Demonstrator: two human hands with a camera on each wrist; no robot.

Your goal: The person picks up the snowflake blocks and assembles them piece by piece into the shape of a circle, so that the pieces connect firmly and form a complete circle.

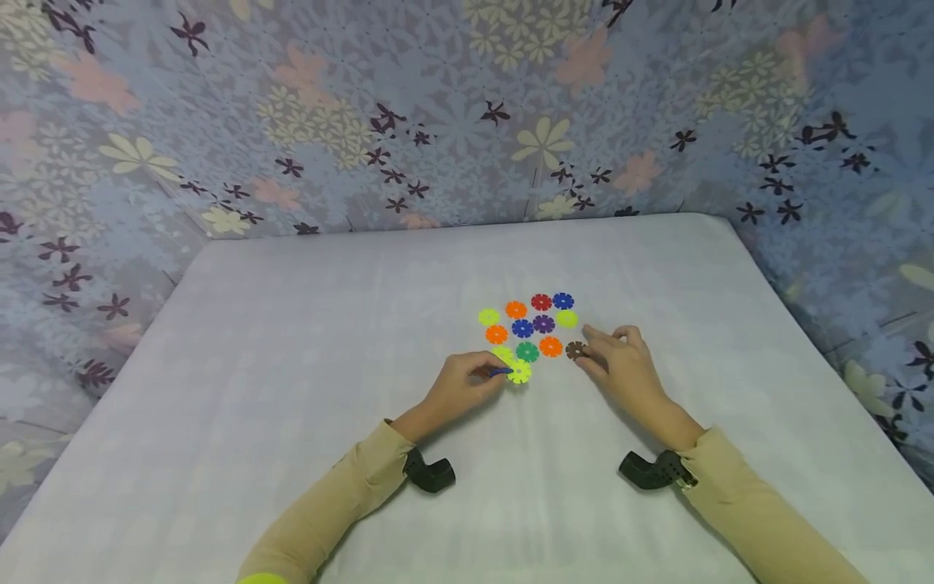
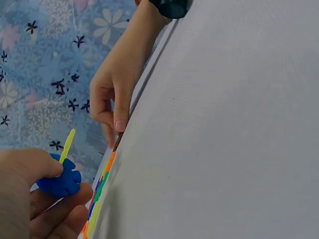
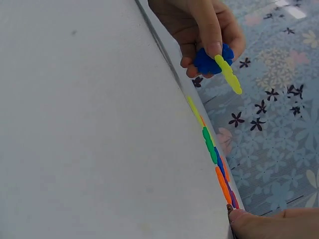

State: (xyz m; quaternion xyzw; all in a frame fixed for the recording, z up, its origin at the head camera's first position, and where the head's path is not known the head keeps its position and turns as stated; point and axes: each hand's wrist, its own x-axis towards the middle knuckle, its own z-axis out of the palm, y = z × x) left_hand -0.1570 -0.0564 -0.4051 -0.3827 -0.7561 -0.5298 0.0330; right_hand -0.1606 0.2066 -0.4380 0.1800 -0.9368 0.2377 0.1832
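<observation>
In the head view my left hand (image 1: 467, 380) pinches a blue interlocking disc (image 2: 62, 181) between thumb and fingers, off the table. A yellow interlocking disc (image 1: 521, 373) is slotted into it at an angle and faces up. To the right, my right hand (image 1: 622, 361) has its thumb and a fingertip at the edge of a brown interlocking disc (image 1: 575, 350) on the table. In the right wrist view the right thumb (image 3: 249, 224) covers most of that brown disc. The left hand (image 3: 214, 27) and the joined pair show higher up there.
Between and beyond the hands lie several flat notched discs, among them a green disc (image 1: 527, 351), an orange disc (image 1: 550, 346), a purple disc (image 1: 543, 324) and a red disc (image 1: 541, 302). They rest on a white-covered table (image 1: 328, 308), with flower-patterned cloth (image 1: 438, 122) behind.
</observation>
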